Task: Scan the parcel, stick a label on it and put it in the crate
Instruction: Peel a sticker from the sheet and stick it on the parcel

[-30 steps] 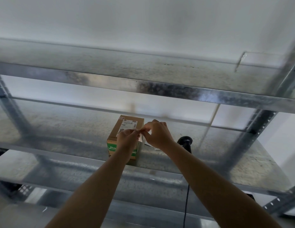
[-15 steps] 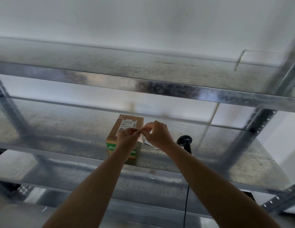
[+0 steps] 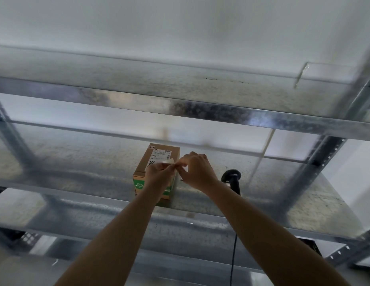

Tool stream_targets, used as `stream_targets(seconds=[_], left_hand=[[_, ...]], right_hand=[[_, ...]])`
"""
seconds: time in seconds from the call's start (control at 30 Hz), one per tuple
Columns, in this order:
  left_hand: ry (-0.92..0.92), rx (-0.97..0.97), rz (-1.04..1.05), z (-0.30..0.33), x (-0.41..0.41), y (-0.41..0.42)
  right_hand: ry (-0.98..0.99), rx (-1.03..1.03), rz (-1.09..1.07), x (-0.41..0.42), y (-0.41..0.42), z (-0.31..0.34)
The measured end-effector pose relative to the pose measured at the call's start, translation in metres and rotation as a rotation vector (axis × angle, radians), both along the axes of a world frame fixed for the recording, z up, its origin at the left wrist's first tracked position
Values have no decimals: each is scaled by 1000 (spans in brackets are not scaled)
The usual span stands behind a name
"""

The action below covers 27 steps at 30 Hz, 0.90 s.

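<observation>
Parcel [image 3: 159,166]: small brown cardboard box with a green band on its near face, sitting on the galvanised metal shelf [image 3: 304,207], near the front edge, roughly centre of view. White printed barcode sticker on its top, far end.

Both arms reach in from 6 o'clock. Left hand [image 3: 158,175] and right hand [image 3: 197,171] meet just above the parcel's near-right top corner. Fingers of both are pinched closed, thumb against fingertips, tips touching each other. Between them a small white label [image 3: 168,161], its free edge sticking up at about 12 o'clock from the pinch point. Can't tell which hand has the label and which has backing; too small.

Black handheld scanner [image 3: 231,178] stands on the shelf at 3 o'clock of the right hand, just beside the wrist, its cable dropping toward 6 o'clock over the shelf edge.

A second shelf level runs overhead across the view; white wall behind.
</observation>
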<state>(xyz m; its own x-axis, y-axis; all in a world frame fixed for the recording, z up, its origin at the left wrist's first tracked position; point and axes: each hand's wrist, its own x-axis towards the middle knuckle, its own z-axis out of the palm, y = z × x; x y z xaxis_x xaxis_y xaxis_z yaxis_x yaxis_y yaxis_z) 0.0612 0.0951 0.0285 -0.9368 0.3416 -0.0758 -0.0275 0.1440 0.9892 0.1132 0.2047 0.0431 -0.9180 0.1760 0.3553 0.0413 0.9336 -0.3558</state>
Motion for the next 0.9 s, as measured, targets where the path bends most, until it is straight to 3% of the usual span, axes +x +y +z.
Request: stream_targets(seconds=[0.43,0.7,0.9], left_hand=[[169,-70,-2,-6,7,5],[421,-172,-6,-11,0,1],[435,-190,-20,-10,-2,1]], right_hand=[[35,-61,-37,2,-3,4],[11,-201,-52,0,-2,4],[-16,-305,-51,-1,-1,4]])
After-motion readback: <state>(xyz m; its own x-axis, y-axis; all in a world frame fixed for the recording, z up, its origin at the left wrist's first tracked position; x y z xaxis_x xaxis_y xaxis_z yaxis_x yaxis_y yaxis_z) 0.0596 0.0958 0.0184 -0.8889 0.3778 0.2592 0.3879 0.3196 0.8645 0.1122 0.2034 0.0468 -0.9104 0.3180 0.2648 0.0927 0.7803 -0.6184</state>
